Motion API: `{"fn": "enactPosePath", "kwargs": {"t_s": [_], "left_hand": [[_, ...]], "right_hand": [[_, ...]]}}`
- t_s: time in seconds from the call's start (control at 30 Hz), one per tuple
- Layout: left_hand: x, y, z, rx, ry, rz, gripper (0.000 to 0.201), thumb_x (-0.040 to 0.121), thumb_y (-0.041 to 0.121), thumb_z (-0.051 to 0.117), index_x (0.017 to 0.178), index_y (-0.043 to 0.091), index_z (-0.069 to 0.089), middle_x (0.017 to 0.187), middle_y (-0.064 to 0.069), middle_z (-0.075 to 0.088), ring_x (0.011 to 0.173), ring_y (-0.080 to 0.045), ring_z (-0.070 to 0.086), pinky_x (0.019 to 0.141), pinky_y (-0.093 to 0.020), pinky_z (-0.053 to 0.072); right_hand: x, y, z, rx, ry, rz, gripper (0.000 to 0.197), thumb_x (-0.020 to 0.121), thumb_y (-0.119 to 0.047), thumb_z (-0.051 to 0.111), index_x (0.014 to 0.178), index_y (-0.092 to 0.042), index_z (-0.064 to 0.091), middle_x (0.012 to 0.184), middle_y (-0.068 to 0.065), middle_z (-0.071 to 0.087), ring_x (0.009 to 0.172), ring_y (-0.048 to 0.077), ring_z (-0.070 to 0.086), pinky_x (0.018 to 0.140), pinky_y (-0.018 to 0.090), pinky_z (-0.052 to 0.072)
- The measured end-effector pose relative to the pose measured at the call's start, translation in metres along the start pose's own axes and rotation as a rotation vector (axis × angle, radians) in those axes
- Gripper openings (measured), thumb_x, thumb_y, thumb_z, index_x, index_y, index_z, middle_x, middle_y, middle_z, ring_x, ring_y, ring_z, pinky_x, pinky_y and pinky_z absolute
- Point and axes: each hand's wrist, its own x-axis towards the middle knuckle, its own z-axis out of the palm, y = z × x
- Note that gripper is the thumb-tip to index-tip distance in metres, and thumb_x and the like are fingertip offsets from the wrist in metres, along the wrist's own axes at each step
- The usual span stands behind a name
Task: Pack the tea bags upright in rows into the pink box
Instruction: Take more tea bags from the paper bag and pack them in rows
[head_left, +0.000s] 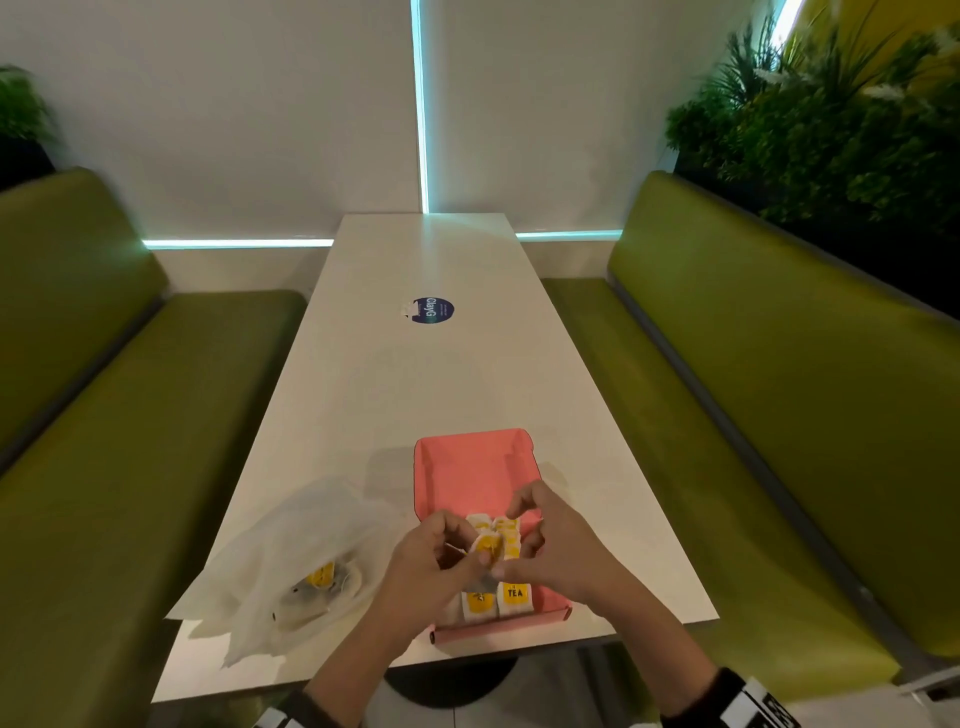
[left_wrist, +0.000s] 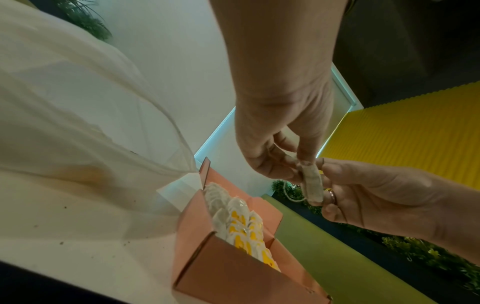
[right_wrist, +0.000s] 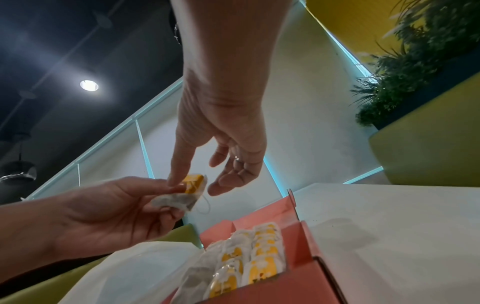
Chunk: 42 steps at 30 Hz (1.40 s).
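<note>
One tea bag (right_wrist: 185, 194) with a yellow tag is held in the air above the near half of the pink box (head_left: 470, 470), between both hands. The left hand (head_left: 428, 564) pinches it between thumb and curled fingers, as both wrist views show. The right hand (head_left: 553, 543) meets it from the other side: its thumb tip presses on the yellow tag, while the other fingers hang loosely curved and apart from the bag, gripping nothing. A loop of string dangles below the bag.

The pink box sits open on the white counter (head_left: 457, 374), close to the near edge. Its near half holds packed tea bags (head_left: 498, 600) standing upright in rows, yellow tags facing the person; the far half shows bare pink floor. Just left of the box lies a crumpled clear plastic bag (head_left: 291, 551) with a few more tea bags inside. Farther along the counter is a round dark blue sticker (head_left: 432, 310). Green upholstered benches (head_left: 779, 395) run along both sides, with leafy plants (head_left: 831, 130) behind the right one.
</note>
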Motion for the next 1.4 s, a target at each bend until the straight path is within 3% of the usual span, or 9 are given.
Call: {"fn": "enactPosePath", "kwargs": {"t_s": [0.3,0.47,0.6,0.8,0.97,1.1,1.2,1.3,1.4], "left_hand": [[0.001,0.003,0.004,-0.006,0.056,0.007,0.025,0.075,0.001,0.073,0.087,0.011,0.053,0.082,-0.007,0.061,0.079,-0.02,0.06,0.07,-0.029,0.053],[0.002,0.003,0.003,-0.048,0.107,-0.003,0.024,0.076,0.0,0.071,0.086,0.014,0.054,0.077,-0.004,0.061,0.072,-0.014,0.058,0.068,-0.028,0.052],[0.001,0.005,0.002,-0.046,0.137,0.013,0.023,0.078,0.0,0.069,0.086,0.015,0.055,0.079,0.001,0.062,0.07,-0.01,0.058,0.062,-0.022,0.049],[0.0,0.004,0.003,0.031,0.16,0.034,0.025,0.076,0.004,0.072,0.09,0.021,0.06,0.08,0.002,0.066,0.07,-0.011,0.061,0.068,-0.03,0.055],[-0.003,0.002,0.006,0.204,0.157,0.177,0.033,0.08,0.004,0.07,0.088,0.036,0.062,0.08,0.014,0.065,0.077,-0.003,0.061,0.07,-0.013,0.048],[0.0,0.0,0.006,0.255,0.235,0.255,0.034,0.08,0.001,0.068,0.078,0.034,0.061,0.083,0.012,0.065,0.081,-0.004,0.06,0.068,-0.009,0.046],[0.001,0.001,0.006,0.247,0.255,0.29,0.033,0.078,0.0,0.07,0.075,0.032,0.062,0.08,0.012,0.065,0.082,-0.005,0.061,0.067,-0.011,0.048],[-0.001,0.003,0.008,0.196,0.245,0.361,0.038,0.073,-0.003,0.074,0.071,0.034,0.065,0.088,0.016,0.064,0.083,-0.006,0.062,0.067,-0.013,0.05],[-0.002,0.004,0.009,0.147,0.226,0.421,0.05,0.074,-0.011,0.069,0.079,0.038,0.067,0.088,0.016,0.064,0.084,-0.01,0.064,0.071,-0.023,0.056]], "right_hand": [[-0.001,0.0,0.009,0.047,0.008,0.002,0.024,0.078,-0.017,0.073,0.095,-0.016,0.056,0.082,0.006,0.068,0.065,0.013,0.061,0.065,0.024,0.054],[-0.001,0.002,0.003,-0.042,0.053,-0.026,0.012,0.084,-0.012,0.065,0.09,-0.022,0.061,0.073,-0.008,0.064,0.061,0.004,0.06,0.063,0.012,0.05],[-0.002,0.001,-0.002,-0.094,0.07,-0.069,0.018,0.081,-0.005,0.059,0.08,-0.022,0.064,0.071,-0.017,0.059,0.067,0.002,0.056,0.064,0.007,0.045],[-0.005,-0.004,-0.005,-0.058,-0.141,-0.026,0.031,0.084,-0.004,0.055,0.075,-0.032,0.065,0.078,-0.012,0.065,0.068,0.001,0.057,0.062,0.01,0.046],[-0.008,-0.006,-0.004,-0.071,-0.248,0.038,0.024,0.082,-0.005,0.054,0.075,-0.021,0.07,0.088,0.007,0.068,0.062,0.009,0.056,0.063,0.024,0.048],[-0.007,-0.005,-0.001,-0.035,-0.187,0.101,0.022,0.085,-0.015,0.057,0.068,-0.021,0.07,0.077,-0.012,0.054,0.061,0.008,0.054,0.061,0.024,0.045],[-0.004,-0.004,0.003,-0.051,-0.069,0.16,0.028,0.087,-0.026,0.057,0.062,-0.021,0.069,0.077,-0.003,0.062,0.057,0.007,0.054,0.065,0.026,0.045],[0.0,-0.001,0.007,-0.194,-0.007,0.123,0.027,0.086,-0.029,0.06,0.074,-0.008,0.071,0.078,0.013,0.062,0.063,0.013,0.052,0.063,0.026,0.043],[0.002,0.001,0.012,-0.241,0.038,0.091,0.022,0.084,-0.033,0.064,0.09,-0.014,0.073,0.074,-0.006,0.055,0.063,0.006,0.052,0.058,0.015,0.038]]}}
